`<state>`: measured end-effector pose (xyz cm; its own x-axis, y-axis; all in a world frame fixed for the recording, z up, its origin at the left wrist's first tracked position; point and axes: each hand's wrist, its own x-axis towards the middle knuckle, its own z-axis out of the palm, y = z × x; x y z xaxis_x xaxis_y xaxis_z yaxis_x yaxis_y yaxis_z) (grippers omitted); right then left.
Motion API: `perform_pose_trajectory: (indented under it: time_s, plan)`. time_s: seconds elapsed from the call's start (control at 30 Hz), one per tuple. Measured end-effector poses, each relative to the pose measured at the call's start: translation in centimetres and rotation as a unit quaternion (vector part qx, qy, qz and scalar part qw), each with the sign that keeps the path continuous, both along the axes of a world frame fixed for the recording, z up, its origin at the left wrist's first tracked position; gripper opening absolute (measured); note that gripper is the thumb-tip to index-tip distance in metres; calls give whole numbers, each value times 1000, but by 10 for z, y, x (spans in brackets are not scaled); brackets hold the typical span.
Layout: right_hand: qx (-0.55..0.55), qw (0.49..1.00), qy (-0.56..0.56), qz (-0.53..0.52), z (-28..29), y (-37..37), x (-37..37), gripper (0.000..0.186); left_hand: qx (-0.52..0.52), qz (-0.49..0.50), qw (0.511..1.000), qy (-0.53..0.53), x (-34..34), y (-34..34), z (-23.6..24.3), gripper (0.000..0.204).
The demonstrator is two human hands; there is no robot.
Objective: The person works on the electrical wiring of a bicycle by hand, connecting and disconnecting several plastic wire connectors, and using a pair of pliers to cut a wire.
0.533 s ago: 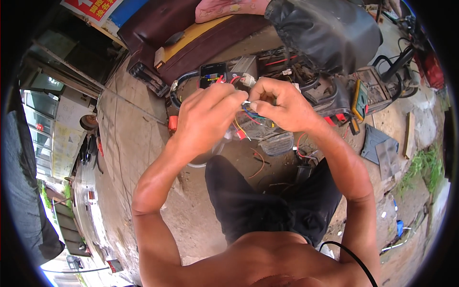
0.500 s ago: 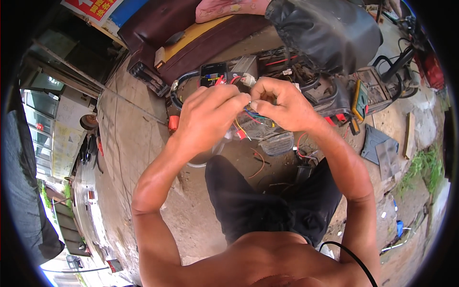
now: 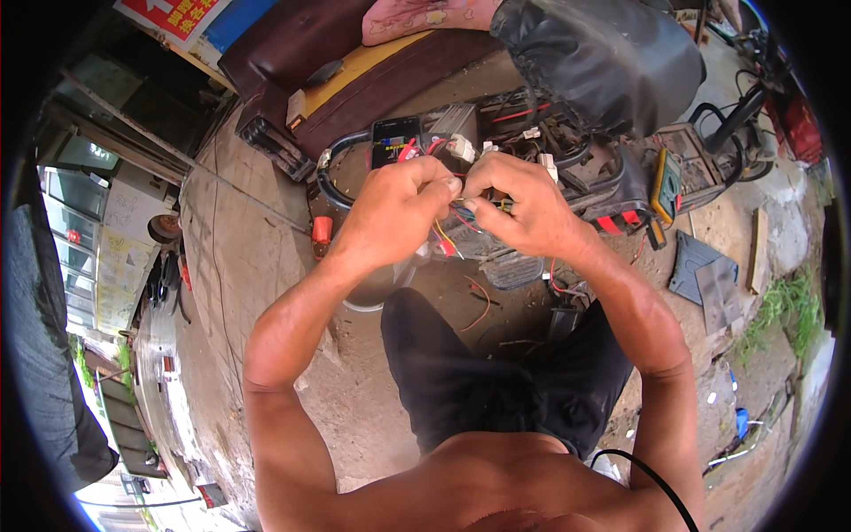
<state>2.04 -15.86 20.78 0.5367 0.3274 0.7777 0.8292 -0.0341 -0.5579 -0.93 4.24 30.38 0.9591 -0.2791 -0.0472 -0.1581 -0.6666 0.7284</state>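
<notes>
In front of me, both hands meet over a stripped vehicle frame (image 3: 612,182) with loose wiring. My left hand (image 3: 399,208) is closed, its thumb and forefinger pinching a thin wire end. My right hand (image 3: 529,206) pinches close beside it, thumb against curled forefinger, on wire too. The tips are nearly touching, and fingers hide most of what lies between them. Thin yellow and red wires (image 3: 446,237) hang below. Just beyond the fingers sits a white plug connector (image 3: 461,149). A dark phone-like device (image 3: 395,142) lies behind my left hand.
An orange-red cylinder (image 3: 322,232) stands left of the frame. A yellow-green multimeter (image 3: 665,184) rests at the right, near a black padded seat (image 3: 612,66). Behind is a maroon sofa (image 3: 310,97). A loose wire (image 3: 479,301) lies on the ground between my knees.
Both hands have shifted slightly down and toward me. My left fingers have curled in more, and the white connector behind them shows more fully.
</notes>
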Motion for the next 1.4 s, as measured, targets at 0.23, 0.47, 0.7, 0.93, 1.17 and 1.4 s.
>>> perform_pose_trajectory:
  time_s: [0.23,0.47,0.7,0.93,1.17,1.4]
  plan:
    - [17,989,123,80,5,-5,-2,9,5,-97,898,-429,-8,15,-12,22]
    - [7,977,182,110,6,-6,2,12,120,-222,801,-542,9,18,-23,32]
    - [-5,990,116,80,1,-3,0,8,133,-221,881,-397,6,19,-16,9]
    - [32,988,120,96,1,-2,-1,7,-27,-120,951,-284,2,21,-19,15]
    - [20,974,196,110,2,-6,0,9,89,-223,839,-488,8,17,-24,32]
    - [14,979,170,114,0,-5,2,9,84,-230,885,-395,7,17,-20,17]
